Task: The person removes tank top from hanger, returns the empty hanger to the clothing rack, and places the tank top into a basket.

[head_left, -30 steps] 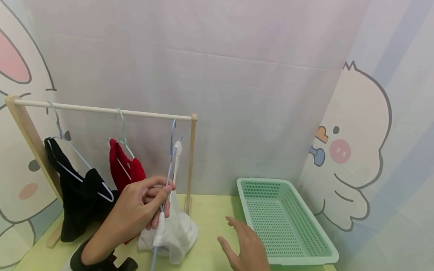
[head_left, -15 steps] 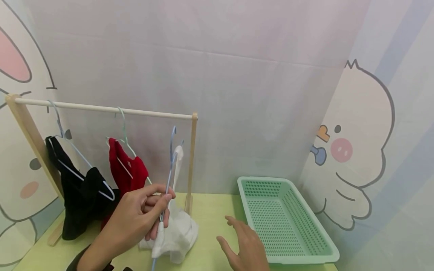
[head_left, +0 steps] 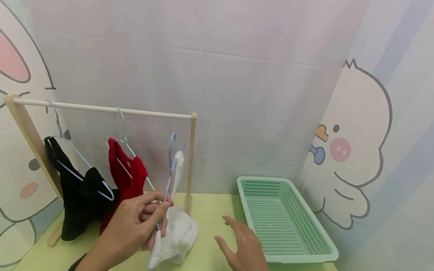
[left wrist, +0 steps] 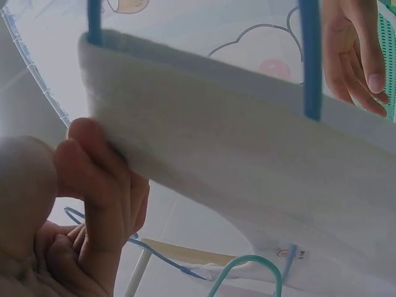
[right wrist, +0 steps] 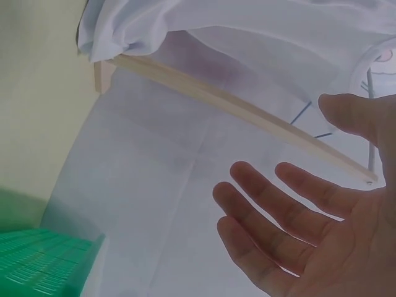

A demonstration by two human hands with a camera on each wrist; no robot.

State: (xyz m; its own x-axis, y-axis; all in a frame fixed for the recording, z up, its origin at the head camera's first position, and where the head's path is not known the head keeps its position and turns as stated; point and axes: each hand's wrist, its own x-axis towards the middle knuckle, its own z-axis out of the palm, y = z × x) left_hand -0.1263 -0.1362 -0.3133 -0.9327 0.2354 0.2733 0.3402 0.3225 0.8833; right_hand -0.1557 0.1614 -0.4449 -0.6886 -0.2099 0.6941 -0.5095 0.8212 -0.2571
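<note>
My left hand (head_left: pixel 130 224) pinches a blue clothes hanger (head_left: pixel 170 160) by its wire, with thumb against fingers. The hanger carries a white garment (head_left: pixel 179 233), whose lower part bunches low over the table. In the left wrist view, a broad white stretch of the garment (left wrist: pixel 247 136) spreads beside the curled fingers. The hanger's hook stands below the rail of a small clothes rack (head_left: pixel 156 113), apart from it. To the right, my right hand (head_left: pixel 241 244) holds nothing, its fingers spread and relaxed; the right wrist view shows its bare palm.
On the rack hang a black garment (head_left: pixel 76 207) on a blue hanger and a red garment (head_left: pixel 130 177) on a green hanger. A green perforated basket (head_left: pixel 313 259) stands at the right of the yellow table (head_left: pixel 211 210). A printed curtain (head_left: pixel 254 94) backs the scene.
The hanger's hook has come down from rail height to below the rail. My left hand has lowered along with the white garment. The right hand has barely moved.
</note>
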